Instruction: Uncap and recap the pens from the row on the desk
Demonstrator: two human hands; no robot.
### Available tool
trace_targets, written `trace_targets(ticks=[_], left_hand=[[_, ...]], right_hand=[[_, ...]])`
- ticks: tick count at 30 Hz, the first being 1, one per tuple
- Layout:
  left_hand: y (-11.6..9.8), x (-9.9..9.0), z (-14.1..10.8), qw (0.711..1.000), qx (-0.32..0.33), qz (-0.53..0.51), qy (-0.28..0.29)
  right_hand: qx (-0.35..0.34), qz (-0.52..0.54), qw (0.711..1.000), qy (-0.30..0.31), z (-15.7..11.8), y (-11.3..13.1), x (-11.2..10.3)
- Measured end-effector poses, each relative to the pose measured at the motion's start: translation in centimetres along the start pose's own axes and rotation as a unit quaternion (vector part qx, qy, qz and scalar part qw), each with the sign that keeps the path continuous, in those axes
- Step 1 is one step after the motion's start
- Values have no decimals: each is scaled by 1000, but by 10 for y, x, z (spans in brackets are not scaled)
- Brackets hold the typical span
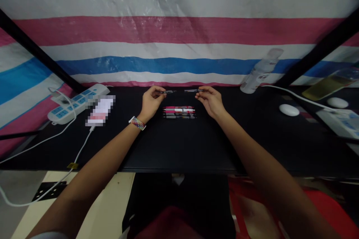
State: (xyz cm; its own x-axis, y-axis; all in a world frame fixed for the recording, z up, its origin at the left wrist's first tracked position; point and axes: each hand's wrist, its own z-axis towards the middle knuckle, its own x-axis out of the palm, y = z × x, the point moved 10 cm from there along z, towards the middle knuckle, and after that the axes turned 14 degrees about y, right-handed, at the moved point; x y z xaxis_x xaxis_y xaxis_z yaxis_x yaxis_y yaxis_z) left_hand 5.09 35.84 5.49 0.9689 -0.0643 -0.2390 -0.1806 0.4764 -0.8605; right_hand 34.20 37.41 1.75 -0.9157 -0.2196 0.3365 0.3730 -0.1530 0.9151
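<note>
Near the back of the black table (179, 149), my left hand (152, 100) pinches a slim dark pen (169, 92) that points right. Facing it across a small gap, my right hand (211, 101) grips another slim pen or pen part (190, 90), clear with dark parts, pointing left. Whether these are two pens or two parts of one, I cannot tell. Between and below the hands lie several pens side by side: pink-and-white pens (178, 110) at the back and dark clear pens (179, 117) in front. Neither hand touches them.
A white power strip (80, 102) and a phone (101, 110) on a white cable lie at left. At right stand a clear bottle (259, 73), a white oval object (289, 110) and a bottle of yellowish liquid (328, 84). A striped tarp (179, 30) hangs behind the table.
</note>
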Motion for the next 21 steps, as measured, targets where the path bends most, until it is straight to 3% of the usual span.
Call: trace_targets(ticks=[21], left_hand=[[3,-6,1,1000,2,-9,-16]], right_hand=[[11,9,1000,-9,3,-5,-7]])
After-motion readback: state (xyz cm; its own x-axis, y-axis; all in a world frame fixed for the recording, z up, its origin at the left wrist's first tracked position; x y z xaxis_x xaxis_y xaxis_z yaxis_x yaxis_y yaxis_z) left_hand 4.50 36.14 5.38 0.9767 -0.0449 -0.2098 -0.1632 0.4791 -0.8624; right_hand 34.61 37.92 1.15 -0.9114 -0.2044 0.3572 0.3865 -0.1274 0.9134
